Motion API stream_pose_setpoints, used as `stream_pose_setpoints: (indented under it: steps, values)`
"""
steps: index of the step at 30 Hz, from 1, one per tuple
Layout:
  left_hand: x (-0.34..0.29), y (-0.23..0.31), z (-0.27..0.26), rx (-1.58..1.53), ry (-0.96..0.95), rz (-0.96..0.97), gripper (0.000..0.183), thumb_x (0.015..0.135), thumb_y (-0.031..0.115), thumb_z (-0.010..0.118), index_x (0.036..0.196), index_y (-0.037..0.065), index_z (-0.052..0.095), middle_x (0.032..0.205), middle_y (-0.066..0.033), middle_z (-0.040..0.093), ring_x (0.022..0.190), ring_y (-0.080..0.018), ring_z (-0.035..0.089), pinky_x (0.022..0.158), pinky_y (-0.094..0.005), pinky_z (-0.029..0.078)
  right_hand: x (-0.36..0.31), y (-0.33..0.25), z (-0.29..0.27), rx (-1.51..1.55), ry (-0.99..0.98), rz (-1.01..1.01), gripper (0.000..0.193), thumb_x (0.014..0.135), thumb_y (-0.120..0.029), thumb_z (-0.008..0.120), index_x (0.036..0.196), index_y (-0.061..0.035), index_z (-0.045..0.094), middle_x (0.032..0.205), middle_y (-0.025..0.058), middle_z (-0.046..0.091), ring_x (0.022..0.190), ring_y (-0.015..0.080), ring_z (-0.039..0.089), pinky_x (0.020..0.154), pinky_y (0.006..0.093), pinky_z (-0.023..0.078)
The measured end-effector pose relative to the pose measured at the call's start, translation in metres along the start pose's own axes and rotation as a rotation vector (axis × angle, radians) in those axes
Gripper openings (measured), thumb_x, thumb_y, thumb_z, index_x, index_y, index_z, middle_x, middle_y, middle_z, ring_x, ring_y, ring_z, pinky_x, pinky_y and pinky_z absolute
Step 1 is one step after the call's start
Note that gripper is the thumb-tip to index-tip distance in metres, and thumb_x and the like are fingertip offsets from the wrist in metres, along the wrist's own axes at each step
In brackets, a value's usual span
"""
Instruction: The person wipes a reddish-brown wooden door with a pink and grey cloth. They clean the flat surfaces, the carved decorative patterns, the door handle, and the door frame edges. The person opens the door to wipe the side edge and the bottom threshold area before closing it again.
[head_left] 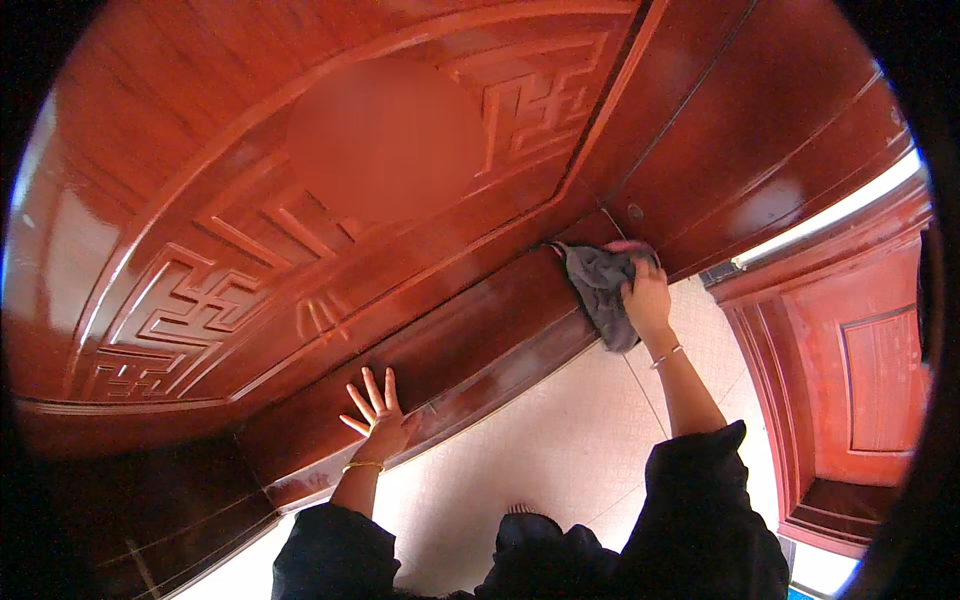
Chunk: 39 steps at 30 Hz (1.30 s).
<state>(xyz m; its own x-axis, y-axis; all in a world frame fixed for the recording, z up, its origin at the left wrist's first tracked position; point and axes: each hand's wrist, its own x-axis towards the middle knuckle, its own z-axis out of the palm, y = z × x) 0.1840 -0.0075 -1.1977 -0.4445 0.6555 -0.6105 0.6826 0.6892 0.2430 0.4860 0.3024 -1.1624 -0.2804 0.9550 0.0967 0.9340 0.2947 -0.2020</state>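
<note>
Grip of the right hand (650, 300) is closed on a dark grey cloth (598, 285) with a bit of pink at its top. The cloth lies at the right end of a shiny red wood ledge (490, 325), and part of it hangs over the front edge. The left hand (382, 422) is spread wide on the same ledge, well apart from the cloth. Behind the ledge is a big red panel (210, 300) with carved lines. Pale floor tiles (540, 420) are below, and more red wood (875, 380) stands at the right.
</note>
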Motion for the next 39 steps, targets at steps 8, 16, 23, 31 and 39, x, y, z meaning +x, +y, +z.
stream_pose_setpoints:
  steps: [8, 16, 23, 31, 39]
  values:
    - [-0.004, -0.004, -0.001, 0.027, -0.034, -0.018, 0.107, 0.071, 0.046, 0.067, 0.146, 0.021, -0.006, 0.147, -0.0119, -0.027, 0.130, -0.0462, -0.026, 0.089, -0.0773, -0.001, 0.096, -0.070, 0.005, 0.706, 0.829, -0.019, 0.041, 0.079, 0.000, 0.051, 0.119, 0.0001, 0.042, 0.121, 0.0203, 0.043, 0.114, 0.0327, 0.044, 0.098, 0.0379, 0.034]
    - [0.001, -0.008, 0.004, 0.064, -0.045, -0.070, 0.112, 0.068, 0.048, 0.068, 0.145, 0.022, -0.009, 0.146, -0.0106, -0.030, 0.130, -0.0458, -0.028, 0.091, -0.0764, -0.001, 0.082, -0.050, 0.062, 0.342, 0.220, 0.068, 0.038, 0.069, 0.000, 0.059, 0.103, -0.0033, 0.044, 0.110, 0.0238, 0.044, 0.094, 0.0407, 0.053, 0.081, 0.0461, 0.046]
    - [-0.002, -0.005, 0.004, 0.015, -0.046, -0.019, 0.113, 0.068, 0.046, 0.070, 0.145, 0.022, -0.010, 0.146, -0.0106, -0.031, 0.129, -0.0467, -0.029, 0.089, -0.0774, -0.001, 0.031, -0.020, 0.002, 0.430, 0.071, -0.212, 0.034, 0.069, -0.001, 0.062, 0.101, -0.0074, 0.052, 0.108, 0.0179, 0.051, 0.095, 0.0366, 0.056, 0.079, 0.0426, 0.048]
    - [0.001, -0.008, 0.003, 0.025, -0.019, -0.008, 0.116, 0.065, 0.041, 0.073, 0.145, 0.023, -0.009, 0.146, -0.0102, -0.030, 0.129, -0.0455, -0.029, 0.089, -0.0770, -0.002, 0.031, -0.089, 0.077, -0.095, 0.171, 0.194, 0.057, 0.084, -0.037, 0.047, 0.133, -0.0071, 0.042, 0.144, 0.0163, 0.029, 0.134, 0.0342, 0.021, 0.105, 0.0552, 0.019]
    - [0.003, -0.016, 0.012, 0.047, 0.022, -0.038, 0.124, 0.057, 0.043, 0.077, 0.145, 0.027, -0.009, 0.148, -0.0056, -0.028, 0.132, -0.0427, -0.025, 0.091, -0.0763, -0.001, -0.100, -0.158, 0.066, 0.303, -0.160, -0.744, 0.055, 0.076, -0.025, 0.061, 0.127, -0.0130, 0.045, 0.140, 0.0167, 0.033, 0.131, 0.0320, 0.030, 0.104, 0.0513, 0.024]
